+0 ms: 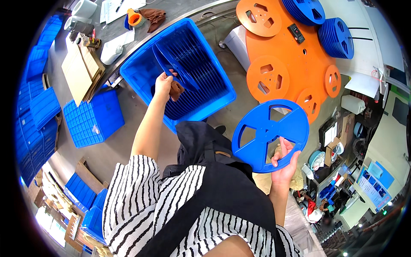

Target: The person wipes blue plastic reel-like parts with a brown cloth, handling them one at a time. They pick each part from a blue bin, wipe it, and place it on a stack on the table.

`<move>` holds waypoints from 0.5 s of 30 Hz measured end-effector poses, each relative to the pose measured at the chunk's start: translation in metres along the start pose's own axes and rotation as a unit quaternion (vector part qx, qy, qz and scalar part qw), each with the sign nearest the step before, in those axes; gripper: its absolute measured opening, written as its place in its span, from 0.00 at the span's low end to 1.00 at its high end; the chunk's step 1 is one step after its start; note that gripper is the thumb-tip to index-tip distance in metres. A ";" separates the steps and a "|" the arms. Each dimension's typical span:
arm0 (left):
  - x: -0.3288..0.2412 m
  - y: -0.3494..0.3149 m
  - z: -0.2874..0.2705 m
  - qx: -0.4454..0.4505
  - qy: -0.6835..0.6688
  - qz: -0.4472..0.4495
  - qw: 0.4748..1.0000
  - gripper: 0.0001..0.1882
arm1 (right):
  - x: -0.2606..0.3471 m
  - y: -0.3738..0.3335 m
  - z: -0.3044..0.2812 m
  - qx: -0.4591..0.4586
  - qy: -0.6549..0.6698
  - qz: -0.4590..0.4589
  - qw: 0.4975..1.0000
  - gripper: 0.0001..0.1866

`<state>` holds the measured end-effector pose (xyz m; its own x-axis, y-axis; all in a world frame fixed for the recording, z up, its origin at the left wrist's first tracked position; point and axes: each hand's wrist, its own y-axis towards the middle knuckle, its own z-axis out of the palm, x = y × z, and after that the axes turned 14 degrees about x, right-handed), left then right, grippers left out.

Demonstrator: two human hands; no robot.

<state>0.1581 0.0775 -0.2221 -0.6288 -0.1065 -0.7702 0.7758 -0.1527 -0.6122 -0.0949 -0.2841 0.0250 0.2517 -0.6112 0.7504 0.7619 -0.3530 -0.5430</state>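
Observation:
My right hand is closed on the rim of a blue plastic reel, with fingers through one of its openings. The reel faces up at an angle in front of my right side. My left hand reaches over a blue bin. Its fingers pinch a blue reel that leans apart from the row, and a brown cloth hangs from the same hand. Several more blue reels stand on edge, packed in a row inside the bin.
An orange table at the far right carries orange discs, stacked blue reels and a small black device. Beyond the bin, a grey table holds tape, papers and cloth. Blue crates and cardboard are at left.

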 end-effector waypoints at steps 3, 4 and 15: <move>0.022 0.014 -0.008 0.013 -0.020 -0.009 1.000 0.15 | -0.002 0.001 -0.001 0.003 -0.001 0.006 1.000 0.34; 0.033 0.021 -0.012 0.019 -0.026 -0.014 0.999 0.14 | -0.002 0.001 -0.001 0.005 -0.005 0.006 1.000 0.34; 0.052 -0.021 -0.001 0.021 -0.177 -0.148 0.973 0.42 | 0.009 -0.002 -0.003 0.072 0.060 -0.069 0.993 0.33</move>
<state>0.1094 0.0761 -0.2493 -0.8087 -0.3817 -0.4476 0.5600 -0.2666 -0.7844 -0.0957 -0.2910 0.0319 0.0720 -0.6477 0.7585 0.8643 -0.3390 -0.3715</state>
